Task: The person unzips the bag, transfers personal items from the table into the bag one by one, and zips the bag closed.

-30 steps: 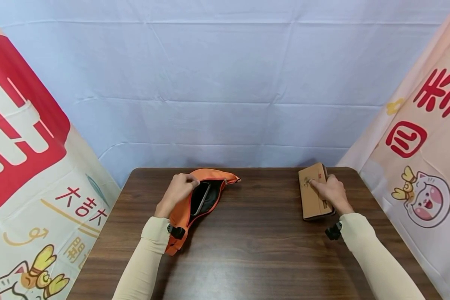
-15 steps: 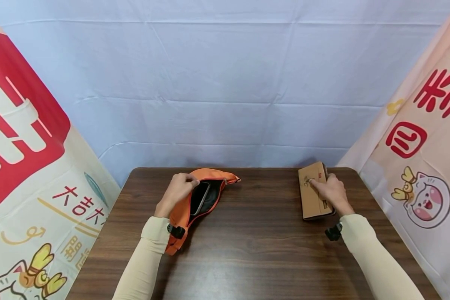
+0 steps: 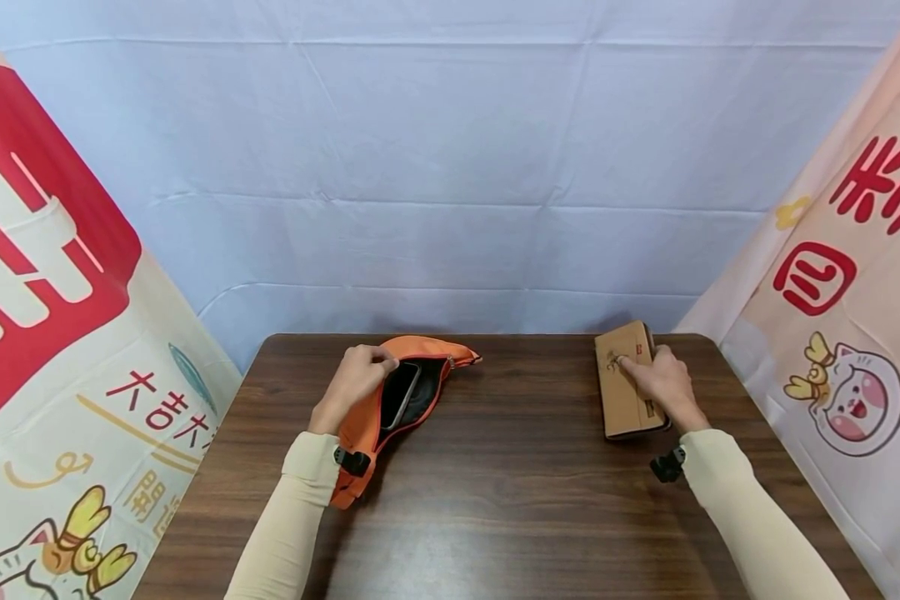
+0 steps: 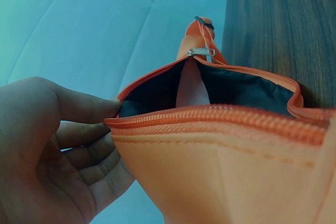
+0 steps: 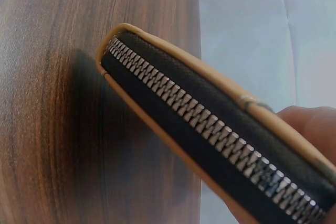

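Wood-grain table (image 3: pixel 510 467) — orange bag (image 3: pixel 359 432) on it, unzipped

大吉大 and 開 legible at left

On the left cloth (image 3: pixel 138 333) we read 大吉大 in red and, below it, 開 in yellow, its neighbour cut off by the desk (image 3: pixel 510 467). We cannot make out the large white lettering (image 3: pixel 58 225), the right cloth's (image 3: pixel 765 350) red characters (image 3: pixel 858 210) or the wallet's (image 3: pixel 618 404) small print.

A brown table (image 3: pixel 510 500) stood before a creased, pale cloth (image 3: pixel 450 167). On the left hung a red-and-white banner (image 3: pixel 67 333), and on the right a pinkish sheet (image 3: pixel 870 325) that bore a cartoon cat (image 3: pixel 857 400).
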Demonstrator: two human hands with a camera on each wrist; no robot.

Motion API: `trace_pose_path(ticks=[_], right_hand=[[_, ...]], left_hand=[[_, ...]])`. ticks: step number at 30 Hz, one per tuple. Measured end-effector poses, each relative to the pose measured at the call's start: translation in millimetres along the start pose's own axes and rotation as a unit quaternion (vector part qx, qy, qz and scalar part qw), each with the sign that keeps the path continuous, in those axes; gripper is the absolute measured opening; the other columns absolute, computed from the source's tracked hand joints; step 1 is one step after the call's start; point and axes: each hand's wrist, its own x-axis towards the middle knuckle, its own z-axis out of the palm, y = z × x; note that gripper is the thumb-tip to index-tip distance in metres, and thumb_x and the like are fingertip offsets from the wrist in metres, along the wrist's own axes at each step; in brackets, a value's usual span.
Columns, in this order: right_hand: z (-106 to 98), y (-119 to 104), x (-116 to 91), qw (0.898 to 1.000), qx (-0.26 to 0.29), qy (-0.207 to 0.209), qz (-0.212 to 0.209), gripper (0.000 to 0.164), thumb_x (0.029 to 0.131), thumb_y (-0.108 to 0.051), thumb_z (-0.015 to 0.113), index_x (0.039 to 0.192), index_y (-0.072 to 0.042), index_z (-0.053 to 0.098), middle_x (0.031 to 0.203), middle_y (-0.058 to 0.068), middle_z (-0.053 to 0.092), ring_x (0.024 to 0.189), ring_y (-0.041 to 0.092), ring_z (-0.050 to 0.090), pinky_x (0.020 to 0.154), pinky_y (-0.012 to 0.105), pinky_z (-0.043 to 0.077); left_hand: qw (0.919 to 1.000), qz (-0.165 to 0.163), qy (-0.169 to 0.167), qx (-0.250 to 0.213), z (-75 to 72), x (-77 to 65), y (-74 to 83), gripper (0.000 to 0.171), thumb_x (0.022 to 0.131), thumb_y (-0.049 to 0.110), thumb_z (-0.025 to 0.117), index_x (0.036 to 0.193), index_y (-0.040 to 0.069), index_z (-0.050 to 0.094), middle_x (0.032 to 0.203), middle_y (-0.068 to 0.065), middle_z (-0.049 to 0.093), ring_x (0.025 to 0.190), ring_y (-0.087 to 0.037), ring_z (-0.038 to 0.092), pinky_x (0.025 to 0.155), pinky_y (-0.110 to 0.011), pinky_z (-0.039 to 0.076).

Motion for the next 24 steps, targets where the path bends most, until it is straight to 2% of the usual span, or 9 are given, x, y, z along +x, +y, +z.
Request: trace_pose_path(ticks=[9, 18, 21, 24], right_hand=[[-1.5, -6.0, -3.1, 1.0, 0.001, -0.007, -0.006, 0.099, 0.108, -0.056, 0.052, 0.159, 0.022, 0.016, 0.126, 0.044, 0.055, 0.096, 0.047, 0.065, 0.07, 0.049, 0.056], [0.9, -8.3, -4.8, 1.0, 0.009, 0.006, -0.017, 0.089, 0.107, -0.054, 0.054, 0.152, 0.02, 0.031, 0.107, 0.033, 0.062, 0.077, 0.032, 0.066, 0.058, 0.038, 0.053], [1.4, -9.9, -5.5, 1.0, 0.014, 0.006, -0.017, 0.086, 0.107, -0.054, 0.054, 0.149, 0.019, 0.034, 0.104, 0.031, 0.063, 0.075, 0.031, 0.066, 0.057, 0.037, 0.053], [1.2, -11.8, -6.6, 1.0, 0.018, 0.006, -0.017, 0.085, 0.106, -0.055, 0.054, 0.147, 0.018, 0.036, 0.105, 0.032, 0.062, 0.076, 0.032, 0.066, 0.057, 0.038, 0.053]], left_hand=[[1.0, 0.002, 0.001, -0.001, -0.5, 1.1, 0.9, 0.025, 0.109, 0.021, 0.059, 0.115, 0.008, 0.08, 0.064, -0.001, 0.049, 0.054, -0.016, 0.038, 0.059, -0.034, 0.039], [1.0, 0.002, 0.0, -0.002, -0.3, 1.6, 1.0, 0.026, 0.11, 0.023, 0.059, 0.115, 0.008, 0.08, 0.062, 0.0, 0.048, 0.053, -0.016, 0.038, 0.059, -0.034, 0.039], [1.0, -0.001, 0.0, 0.0, 0.1, 1.5, 1.7, 0.026, 0.11, 0.023, 0.059, 0.116, 0.008, 0.079, 0.064, -0.005, 0.051, 0.054, -0.017, 0.038, 0.059, -0.034, 0.039], [0.9999, 0.0, 0.002, 0.01, 0.1, 1.7, 3.1, 0.027, 0.109, 0.023, 0.06, 0.117, 0.006, 0.08, 0.079, -0.009, 0.066, 0.061, -0.017, 0.046, 0.063, -0.034, 0.042]])
